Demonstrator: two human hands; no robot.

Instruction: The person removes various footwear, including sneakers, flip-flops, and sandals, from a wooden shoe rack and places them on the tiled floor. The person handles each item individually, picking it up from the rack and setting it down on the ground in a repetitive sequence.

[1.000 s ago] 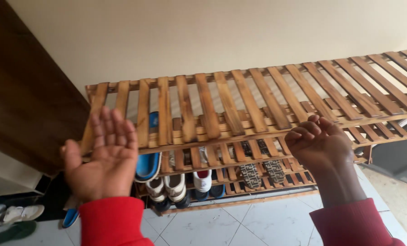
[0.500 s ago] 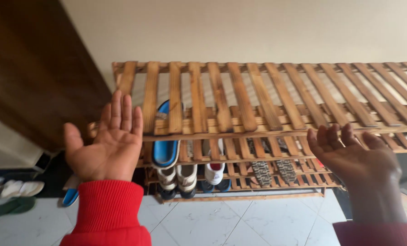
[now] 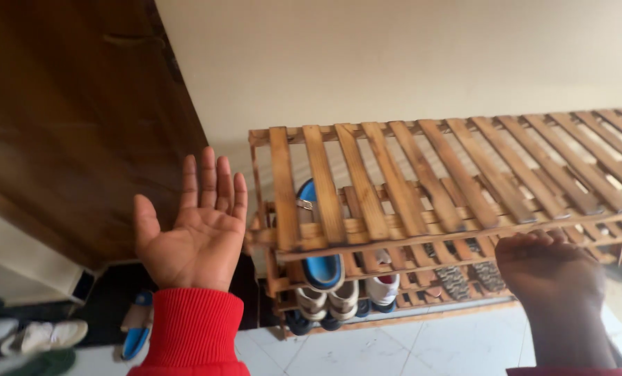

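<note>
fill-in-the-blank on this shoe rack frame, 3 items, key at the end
1. The left hand, in a red sleeve, is held open with its ____ facing the camera.
2. The slatted wooden shoe rack stands against a cream ____.
3. The right hand is at the rack's ____ edge.

Missing words: palm; wall; front

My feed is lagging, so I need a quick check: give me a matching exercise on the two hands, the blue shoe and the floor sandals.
1. left hand
2. right hand
3. blue shoe
4. pale sandals

a. on the floor, far left
b. open, palm up, left of the wooden rack
c. back up, below the rack's front edge
d. on a lower shelf

Pairs: 1-b, 2-c, 3-d, 4-a
</note>
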